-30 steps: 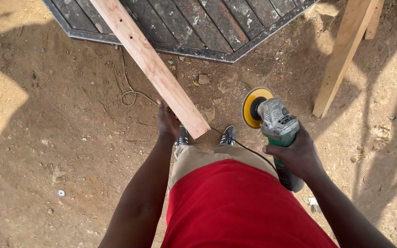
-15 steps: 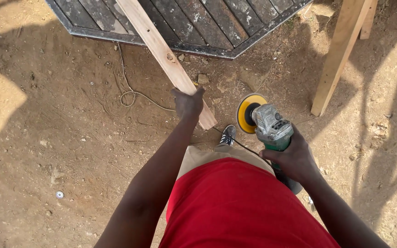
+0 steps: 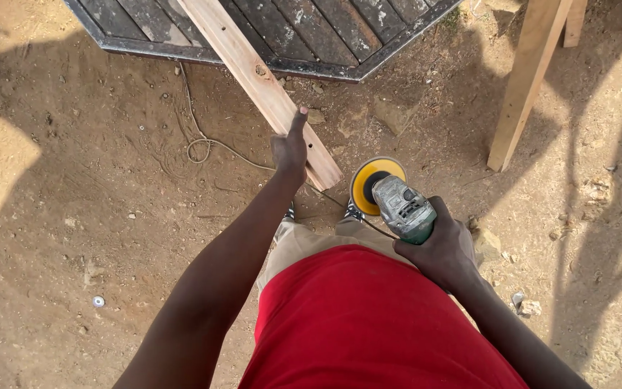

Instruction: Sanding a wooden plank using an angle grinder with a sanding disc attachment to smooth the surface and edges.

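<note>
A long pale wooden plank (image 3: 253,75) slopes from the dark slatted panel (image 3: 304,32) at the top down towards me. My left hand (image 3: 289,148) grips the plank near its lower end, fingers wrapped over its edge. My right hand (image 3: 444,248) holds a green and grey angle grinder (image 3: 401,205) with a yellow sanding disc (image 3: 370,180), held just right of the plank's end and apart from it. I wear a red shirt and tan trousers.
Bare brown dirt lies all around. A thin cable (image 3: 206,144) loops on the ground left of the plank. A second wooden post (image 3: 527,79) stands at the upper right. Small stones (image 3: 523,302) lie at the right.
My left hand has slid up along the plank, from under its lower end to a grip on its side. The plank's end and the grinder have shifted slightly.
</note>
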